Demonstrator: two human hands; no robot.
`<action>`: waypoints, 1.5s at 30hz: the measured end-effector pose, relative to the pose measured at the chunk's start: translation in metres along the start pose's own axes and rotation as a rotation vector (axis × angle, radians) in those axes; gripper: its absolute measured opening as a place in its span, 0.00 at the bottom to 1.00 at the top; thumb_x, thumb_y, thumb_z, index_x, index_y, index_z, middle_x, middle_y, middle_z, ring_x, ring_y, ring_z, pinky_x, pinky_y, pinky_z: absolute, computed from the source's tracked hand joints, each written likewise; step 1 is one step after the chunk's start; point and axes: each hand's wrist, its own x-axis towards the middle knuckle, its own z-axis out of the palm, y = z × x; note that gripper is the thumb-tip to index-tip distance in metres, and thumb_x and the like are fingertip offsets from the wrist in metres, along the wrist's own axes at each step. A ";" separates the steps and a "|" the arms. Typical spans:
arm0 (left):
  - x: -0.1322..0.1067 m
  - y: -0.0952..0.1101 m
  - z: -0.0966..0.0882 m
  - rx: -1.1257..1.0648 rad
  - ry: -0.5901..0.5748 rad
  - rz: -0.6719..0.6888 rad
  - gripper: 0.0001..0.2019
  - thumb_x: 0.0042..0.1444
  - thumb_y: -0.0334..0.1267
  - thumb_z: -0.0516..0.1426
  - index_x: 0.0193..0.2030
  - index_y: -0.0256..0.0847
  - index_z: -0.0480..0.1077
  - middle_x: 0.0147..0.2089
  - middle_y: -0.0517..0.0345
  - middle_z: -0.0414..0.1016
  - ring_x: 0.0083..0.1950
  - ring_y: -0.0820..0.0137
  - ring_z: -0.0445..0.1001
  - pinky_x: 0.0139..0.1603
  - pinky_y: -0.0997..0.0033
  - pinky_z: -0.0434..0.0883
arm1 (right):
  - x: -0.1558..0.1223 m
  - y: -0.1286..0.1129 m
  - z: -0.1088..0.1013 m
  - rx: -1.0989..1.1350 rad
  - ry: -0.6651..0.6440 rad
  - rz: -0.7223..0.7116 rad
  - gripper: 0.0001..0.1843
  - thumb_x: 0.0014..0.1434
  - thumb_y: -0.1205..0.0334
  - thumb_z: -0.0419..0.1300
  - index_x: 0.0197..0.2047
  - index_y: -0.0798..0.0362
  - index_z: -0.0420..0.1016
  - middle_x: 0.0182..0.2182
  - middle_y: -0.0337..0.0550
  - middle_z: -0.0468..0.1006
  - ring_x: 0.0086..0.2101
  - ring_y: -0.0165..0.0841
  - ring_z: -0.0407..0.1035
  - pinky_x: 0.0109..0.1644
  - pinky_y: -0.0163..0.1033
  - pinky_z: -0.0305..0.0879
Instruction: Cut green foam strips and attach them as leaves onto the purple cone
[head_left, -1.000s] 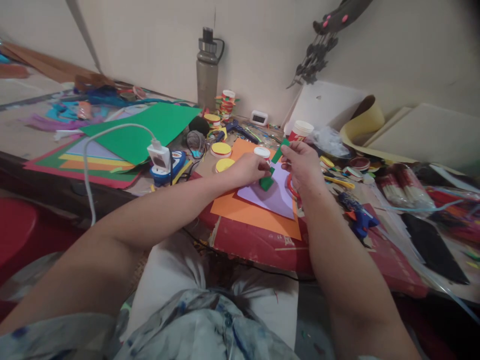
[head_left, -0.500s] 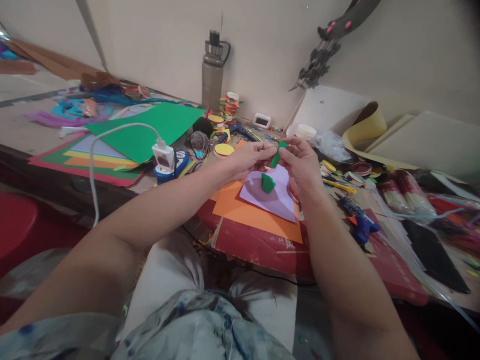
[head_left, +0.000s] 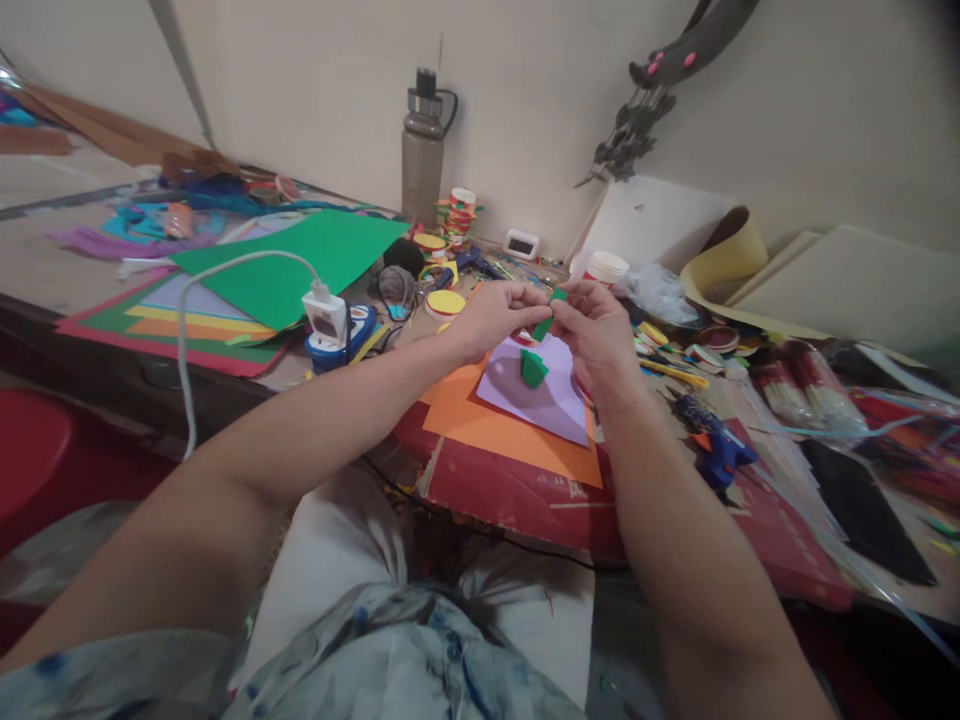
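Green strip [head_left: 543,326], raised over the work surface and pinched at fingertip level between two hands. We see the right hand [head_left: 600,335] with thumb and fingers closed on its upper part, and the left hand [head_left: 496,315] with its fingertips brought together at the strip's other edge, so that we read both grips as clamped on the same piece. Just below, we find a small green cluster [head_left: 533,369] resting on a purple sheet [head_left: 551,408], untouched by either hand; we cannot tell whether its parts are loose or joined. As to progress, we judge the cutting of these pieces to be done, since they are already small and separate from any larger sheet. The handling of the strip appears unfinished: it is in the fingers and apart from the cluster. How many more pieces remain to be handled, we cannot determine.

Beneath the purple sheet we note an orange sheet [head_left: 457,410], itself on a red board [head_left: 499,495]. Farther out, we distinguish a yellow-topped disc [head_left: 445,304] beyond the left wrist, a blue glue gun [head_left: 724,452] to the right of the right forearm, a large green sheet [head_left: 300,262] at left, and a bottle [head_left: 423,165] against the wall.
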 end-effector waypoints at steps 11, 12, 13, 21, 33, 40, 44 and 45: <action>-0.001 0.004 0.001 -0.013 0.050 -0.076 0.05 0.60 0.29 0.64 0.33 0.34 0.77 0.26 0.62 0.75 0.26 0.81 0.68 0.32 0.77 0.63 | 0.003 0.001 -0.002 -0.045 0.051 -0.017 0.22 0.53 0.40 0.71 0.37 0.47 0.73 0.28 0.33 0.69 0.26 0.25 0.62 0.32 0.33 0.63; -0.002 0.005 0.001 -0.009 0.048 -0.077 0.05 0.60 0.29 0.64 0.32 0.33 0.77 0.26 0.62 0.75 0.26 0.81 0.68 0.32 0.77 0.63 | 0.003 0.002 -0.002 -0.053 0.052 -0.028 0.22 0.52 0.41 0.73 0.36 0.48 0.73 0.28 0.33 0.69 0.26 0.25 0.62 0.31 0.33 0.62; -0.002 0.005 0.001 -0.005 0.044 -0.081 0.06 0.60 0.29 0.63 0.32 0.33 0.77 0.25 0.62 0.75 0.26 0.81 0.68 0.31 0.77 0.63 | 0.003 0.003 -0.003 -0.056 0.056 -0.038 0.22 0.50 0.42 0.74 0.36 0.48 0.73 0.28 0.32 0.70 0.26 0.24 0.62 0.31 0.33 0.61; -0.001 0.001 0.001 -0.115 -0.030 -0.170 0.09 0.58 0.30 0.67 0.28 0.34 0.73 0.25 0.63 0.73 0.25 0.82 0.68 0.28 0.78 0.61 | 0.003 0.003 -0.004 -0.040 0.063 0.022 0.17 0.49 0.50 0.74 0.30 0.50 0.72 0.24 0.32 0.67 0.25 0.25 0.60 0.30 0.33 0.61; 0.006 0.004 0.000 -0.379 0.091 -0.255 0.14 0.66 0.25 0.60 0.27 0.35 0.69 0.20 0.65 0.67 0.21 0.83 0.64 0.25 0.80 0.60 | 0.004 0.009 -0.001 -0.030 0.008 0.100 0.30 0.49 0.32 0.72 0.33 0.49 0.71 0.28 0.34 0.70 0.26 0.24 0.62 0.28 0.32 0.60; 0.008 0.006 -0.002 -0.440 0.170 -0.202 0.11 0.64 0.26 0.62 0.30 0.37 0.70 0.22 0.67 0.67 0.24 0.83 0.64 0.27 0.80 0.61 | -0.003 0.009 0.008 -0.087 -0.061 0.034 0.31 0.49 0.28 0.70 0.32 0.49 0.71 0.25 0.34 0.70 0.26 0.26 0.62 0.29 0.33 0.61; 0.006 0.002 0.001 -0.431 0.160 -0.157 0.10 0.59 0.27 0.67 0.31 0.37 0.71 0.23 0.69 0.67 0.24 0.84 0.64 0.28 0.80 0.62 | -0.005 0.011 0.012 -0.183 -0.054 -0.059 0.26 0.54 0.36 0.70 0.30 0.49 0.70 0.23 0.32 0.68 0.25 0.26 0.59 0.30 0.35 0.58; 0.006 0.000 0.001 -0.419 0.148 -0.140 0.10 0.58 0.27 0.68 0.31 0.37 0.70 0.23 0.69 0.67 0.24 0.84 0.64 0.28 0.80 0.62 | -0.005 0.012 0.012 -0.215 -0.046 -0.078 0.24 0.56 0.39 0.70 0.30 0.49 0.69 0.22 0.32 0.67 0.25 0.26 0.59 0.30 0.35 0.58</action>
